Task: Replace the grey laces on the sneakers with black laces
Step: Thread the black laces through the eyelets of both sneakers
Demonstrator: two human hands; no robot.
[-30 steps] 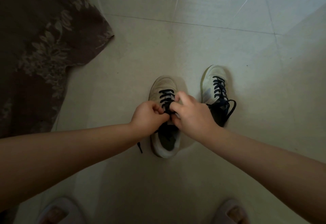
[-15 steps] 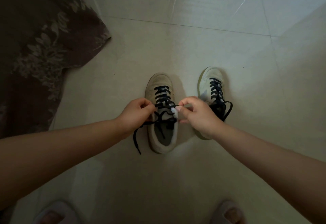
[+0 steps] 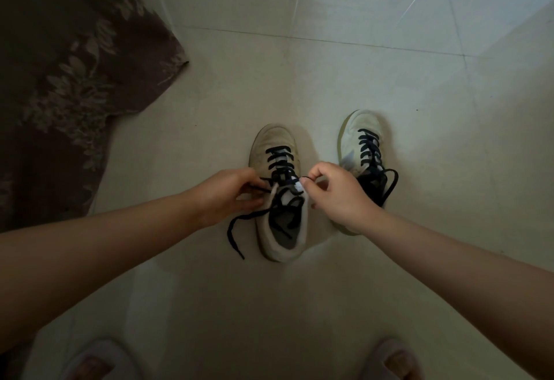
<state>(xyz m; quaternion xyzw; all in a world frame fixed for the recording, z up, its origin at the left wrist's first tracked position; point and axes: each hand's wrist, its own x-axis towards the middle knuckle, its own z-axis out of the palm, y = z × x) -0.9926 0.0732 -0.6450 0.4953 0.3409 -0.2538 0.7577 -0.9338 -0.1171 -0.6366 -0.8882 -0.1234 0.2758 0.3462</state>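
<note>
Two pale sneakers stand on the tiled floor, toes pointing away from me. The left sneaker [image 3: 277, 146] carries a black lace [image 3: 280, 162] through its eyelets. One loose end [image 3: 235, 234] trails down onto the floor at the shoe's left. My left hand [image 3: 230, 192] pinches the lace at the shoe's left side. My right hand [image 3: 338, 194] pinches the other lace end just above the tongue. The right sneaker [image 3: 361, 128] is laced in black too, and its bow [image 3: 386, 183] lies partly behind my right hand.
A dark brown floral cloth [image 3: 69, 80] covers the floor at the left. Two feet in pale slippers, left [image 3: 93, 361] and right [image 3: 395, 360], show at the bottom edge. Light floor tiles [image 3: 329, 65] lie beyond the shoes.
Both hands have drawn apart from the middle of the left sneaker, pulling the two lace ends outward. The loose end now shows trailing on the floor.
</note>
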